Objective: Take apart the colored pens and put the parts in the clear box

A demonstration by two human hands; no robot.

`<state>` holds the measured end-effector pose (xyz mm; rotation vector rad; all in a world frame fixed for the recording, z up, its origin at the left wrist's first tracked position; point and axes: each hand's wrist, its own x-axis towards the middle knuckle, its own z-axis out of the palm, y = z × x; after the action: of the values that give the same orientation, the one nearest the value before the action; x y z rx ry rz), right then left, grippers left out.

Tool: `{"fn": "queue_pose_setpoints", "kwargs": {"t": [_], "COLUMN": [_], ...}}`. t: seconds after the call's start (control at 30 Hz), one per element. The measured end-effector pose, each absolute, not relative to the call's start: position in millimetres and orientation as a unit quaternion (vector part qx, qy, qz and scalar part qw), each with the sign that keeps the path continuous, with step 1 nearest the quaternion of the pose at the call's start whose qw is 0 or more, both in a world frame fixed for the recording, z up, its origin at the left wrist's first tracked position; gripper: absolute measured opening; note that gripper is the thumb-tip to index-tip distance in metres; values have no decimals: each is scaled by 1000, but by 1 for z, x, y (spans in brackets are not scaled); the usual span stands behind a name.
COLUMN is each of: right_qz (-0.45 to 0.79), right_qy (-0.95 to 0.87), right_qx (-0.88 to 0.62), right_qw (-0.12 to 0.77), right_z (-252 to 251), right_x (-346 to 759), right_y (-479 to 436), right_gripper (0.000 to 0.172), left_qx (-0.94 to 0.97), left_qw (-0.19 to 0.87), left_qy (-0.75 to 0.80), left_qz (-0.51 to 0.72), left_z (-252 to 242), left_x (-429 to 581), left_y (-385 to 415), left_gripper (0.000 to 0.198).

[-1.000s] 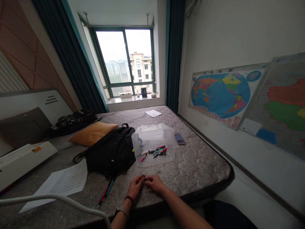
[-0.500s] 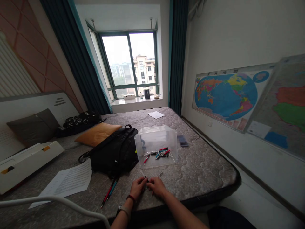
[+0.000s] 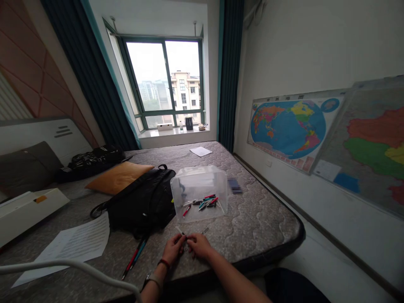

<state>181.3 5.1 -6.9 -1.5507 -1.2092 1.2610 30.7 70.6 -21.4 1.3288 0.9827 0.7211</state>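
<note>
At the near edge of the mattress (image 3: 252,235) my two hands meet, fingertips almost touching. My left hand (image 3: 172,250) is closed in a pinch on a slim pen (image 3: 180,230), whose pale end sticks up past the fingers. My right hand (image 3: 200,246) pinches the dark part of the same pen; the fingers hide where the parts join. Just beyond the right hand lies a small clear-and-dark pen piece (image 3: 205,230). A clear plastic bin (image 3: 200,179) lies on its side ahead, with several red, teal, black and white pens (image 3: 208,203) in it.
Left of my hands lie a red pen (image 3: 131,261) and a teal pen (image 3: 139,253). A black backpack (image 3: 142,202), a printed sheet (image 3: 72,244), an orange pillow (image 3: 120,176) and a white box (image 3: 34,210) are farther left. A pale cable (image 3: 69,264) crosses the lower left.
The whole view has swung slightly right, so everything appears shifted left. Both hands keep their pinch on the pen with hardly any change in pose.
</note>
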Motion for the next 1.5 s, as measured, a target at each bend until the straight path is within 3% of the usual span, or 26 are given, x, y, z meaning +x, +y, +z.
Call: {"fn": "queue_pose_setpoints", "kwargs": {"t": [0.23, 0.43, 0.67, 0.87, 1.03, 1.2, 1.4, 1.5], "right_qz": [502, 499, 497, 492, 515, 524, 541, 550], "right_qy": [-459, -449, -454, -431, -427, -400, -376, -392], "right_qx": [-620, -620, -619, -636, -615, -610, -604, -603], "right_qw": [390, 407, 406, 410, 416, 440, 449, 424], "right_z": [-16, -15, -12, -9, -9, -5, 5, 6], "right_x": [182, 182, 180, 178, 180, 181, 183, 184], "right_y": [7, 7, 5, 6, 7, 5, 1, 4], "right_gripper": [11, 30, 12, 7, 14, 5, 27, 19], "left_qx": [595, 579, 587, 600, 587, 559, 553, 547], "left_qw": [610, 625, 615, 592, 596, 597, 624, 638], "left_qy": [421, 419, 420, 438, 452, 476, 460, 456], "left_qz": [310, 315, 317, 313, 310, 324, 304, 294], "left_z": [-20, -18, -14, -11, -6, 3, 9, 10], "left_x": [30, 31, 32, 33, 33, 34, 30, 28], "left_y": [69, 69, 69, 67, 65, 62, 61, 61], "left_gripper": [54, 59, 58, 57, 57, 57, 42, 39]}}
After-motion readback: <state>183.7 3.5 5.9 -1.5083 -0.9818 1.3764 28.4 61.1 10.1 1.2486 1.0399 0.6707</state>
